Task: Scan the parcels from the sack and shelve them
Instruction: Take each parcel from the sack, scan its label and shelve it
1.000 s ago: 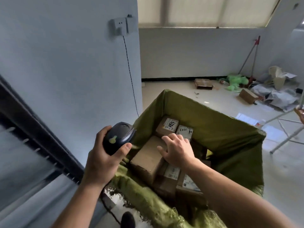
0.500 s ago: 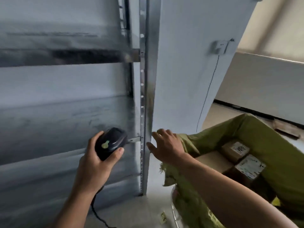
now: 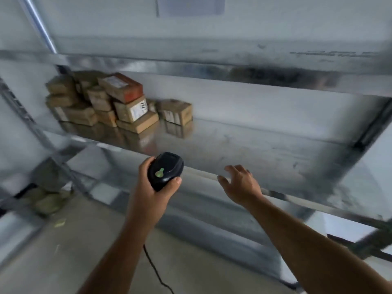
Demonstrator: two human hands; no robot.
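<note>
Right now the left hand is gripping a black scanner, fingers and thumb curling round its body. The scanner's green mark is facing up and its black cable is trailing down towards the floor. The right hand is hovering beside it, fingers spreading loosely and holding nothing, just in front of the middle shelf.

That shelf is a broad sheet of grey galvanised metal, scuffed and dully reflecting. The parcels are sitting at its far left end: brown cardboard boxes with white labels, piled several high. One separate box is standing just right of the pile, and their reflections are showing in the metal beneath.

An upper shelf of the same metal is running across above them, and a shiny upright post is rising at the left. A pale wall is showing behind the rack. The floor is looking like pale, bare concrete, and an olive-green lump is lying on it under the rack at lower left, too blurred to identify.
</note>
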